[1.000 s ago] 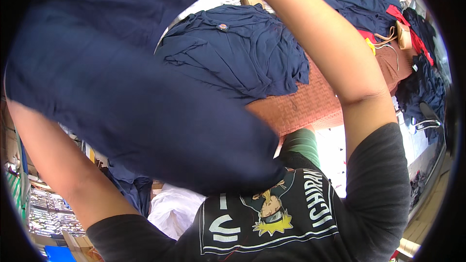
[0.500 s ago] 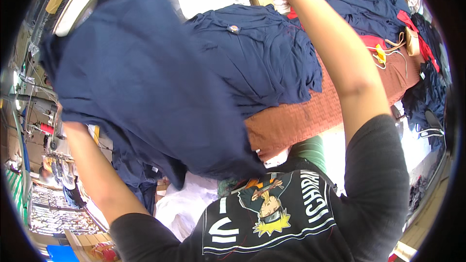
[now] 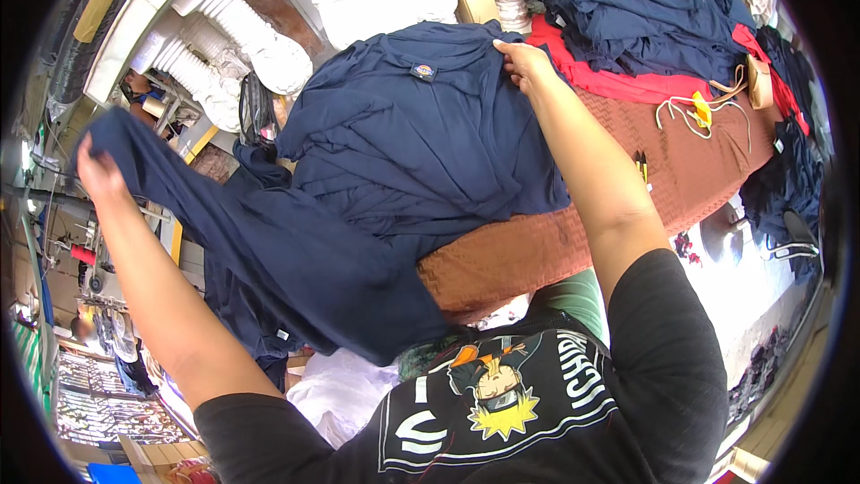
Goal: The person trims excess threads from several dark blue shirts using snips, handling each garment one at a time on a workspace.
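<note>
A navy blue garment (image 3: 305, 251) hangs bunched in a long drape from my left hand (image 3: 101, 172), whose fingers are closed on its upper end at the left. Its lower part falls past the table's front edge toward my body. Another navy garment (image 3: 403, 134), with a small round-topped label near its neckline, lies wrinkled on the brown-covered table (image 3: 511, 255). My right hand (image 3: 527, 64) pinches this one at its far right edge, thumb and fingers together. Where the two garments overlap, I cannot tell how they are layered.
A heap of navy garments (image 3: 640, 13) sits on red cloth (image 3: 582, 67) at the far right. Near it lie a yellow item with pale cord (image 3: 701, 109) and dark pens or snips (image 3: 641, 164). White ribbed hoses (image 3: 251, 27) stand behind the table.
The raised navy garment has swung down and left, now hanging narrower from my left hand. My right hand has come back from the far edge onto the garment on the table.
</note>
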Tool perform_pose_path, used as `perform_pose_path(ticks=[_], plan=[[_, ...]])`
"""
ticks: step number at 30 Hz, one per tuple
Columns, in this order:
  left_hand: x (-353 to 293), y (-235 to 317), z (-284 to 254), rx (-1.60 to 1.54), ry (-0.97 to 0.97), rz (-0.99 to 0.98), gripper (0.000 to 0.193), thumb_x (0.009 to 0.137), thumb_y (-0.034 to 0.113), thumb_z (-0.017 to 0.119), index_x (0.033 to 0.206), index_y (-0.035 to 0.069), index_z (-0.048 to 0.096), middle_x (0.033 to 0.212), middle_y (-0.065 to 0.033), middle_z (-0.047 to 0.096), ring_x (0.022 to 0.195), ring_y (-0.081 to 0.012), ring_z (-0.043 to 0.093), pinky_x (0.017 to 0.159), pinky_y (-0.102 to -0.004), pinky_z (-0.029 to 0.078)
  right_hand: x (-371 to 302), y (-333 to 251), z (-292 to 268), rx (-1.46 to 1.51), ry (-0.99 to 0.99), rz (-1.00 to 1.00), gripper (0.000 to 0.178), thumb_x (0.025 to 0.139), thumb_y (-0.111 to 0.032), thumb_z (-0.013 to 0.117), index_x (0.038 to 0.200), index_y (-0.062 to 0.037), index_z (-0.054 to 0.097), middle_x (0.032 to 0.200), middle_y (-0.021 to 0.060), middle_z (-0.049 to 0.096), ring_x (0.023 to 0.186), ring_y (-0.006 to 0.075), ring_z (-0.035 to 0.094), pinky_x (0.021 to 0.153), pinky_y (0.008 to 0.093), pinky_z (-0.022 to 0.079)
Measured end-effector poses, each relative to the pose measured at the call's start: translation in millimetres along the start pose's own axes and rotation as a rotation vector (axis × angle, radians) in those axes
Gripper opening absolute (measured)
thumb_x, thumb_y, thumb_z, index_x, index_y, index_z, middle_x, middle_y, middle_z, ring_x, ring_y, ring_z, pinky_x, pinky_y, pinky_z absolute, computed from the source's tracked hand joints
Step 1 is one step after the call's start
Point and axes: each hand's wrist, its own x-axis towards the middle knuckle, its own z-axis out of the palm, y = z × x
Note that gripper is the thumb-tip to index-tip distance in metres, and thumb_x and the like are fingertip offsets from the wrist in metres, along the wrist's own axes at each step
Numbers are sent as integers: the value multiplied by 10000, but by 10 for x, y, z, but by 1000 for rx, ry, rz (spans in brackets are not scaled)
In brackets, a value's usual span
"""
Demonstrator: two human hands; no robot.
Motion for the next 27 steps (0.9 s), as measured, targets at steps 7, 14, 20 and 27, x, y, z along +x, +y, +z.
perform_pose_path(ticks=[7, 14, 20, 27], plan=[[-1729, -1205, 2419, 112, -622, -220, 255, 910, 232, 613, 1119, 85, 615, 880, -43, 588, 660, -160, 587, 586, -356, 541, -867, -573, -10, 248, -202, -614, 379, 795, -293, 750, 1042, -27, 639, 995, 60, 649, 922, 141, 598, 801, 266, 452], [-3725, -2383, 2408, 592, -779, 112, 935, 710, 255, 801, 1438, -7, 277, 1329, -257, 495, 1220, -356, 530, 1000, -404, 439, -1829, 76, 169, -193, -214, -932, 202, 770, -152, 736, 831, 22, 652, 828, 124, 663, 743, 238, 661, 677, 325, 504], [-3285, -2370, 2333, 469, -361, 83, 383, 769, -112, 517, 1131, -38, 617, 1065, -128, 662, 934, -192, 632, 832, -302, 502, -2074, 69, 308, -315, -318, -1180, 271, 806, -235, 682, 1042, -100, 682, 1071, 122, 683, 1057, 295, 616, 890, 376, 400], [-1905, 87, 2601, -94, -218, 300, 359, 947, 204, 464, 1204, -17, 582, 1199, -156, 627, 1097, -271, 618, 972, -404, 505, -1952, -336, 191, -317, -204, -1284, 638, 767, -338, 761, 1300, -72, 536, 1351, 184, 507, 1297, 366, 434, 1089, 432, 346]])
